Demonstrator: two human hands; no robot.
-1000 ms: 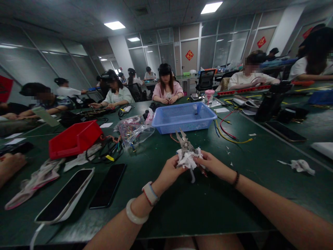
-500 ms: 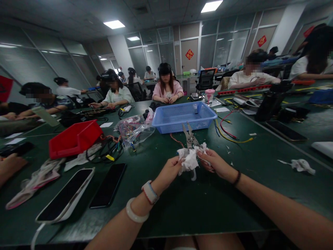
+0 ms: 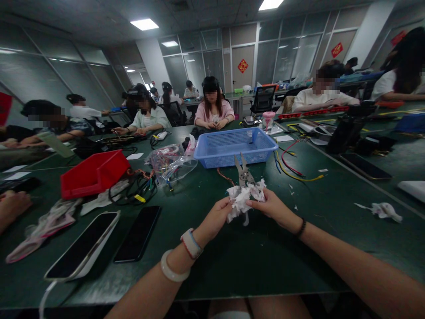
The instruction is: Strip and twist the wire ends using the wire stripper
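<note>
Crumpled white tissue (image 3: 241,198) is held between my two hands over the green table (image 3: 239,261). My left hand (image 3: 215,219) pinches its left side. On the right, my right hand (image 3: 274,208) grips the tissue with thumb and fingers. Pliers (image 3: 244,172) with open metal jaws lie just beyond the tissue, jaws toward the blue basket (image 3: 234,160); the tissue hides most of their handles, and one light handle tip shows below it.
Left of my hands are two phones (image 3: 137,235) (image 3: 81,248), a red bin (image 3: 94,175), a plastic bag of wires (image 3: 169,161) and cables. Loose wires (image 3: 292,166) and a tissue scrap (image 3: 385,210) lie right. A person in pink (image 3: 214,110) sits opposite.
The fingers of my right hand have shifted on the tissue, with the thumb now further left over it. The tissue looks more spread out. The view has tilted slightly.
</note>
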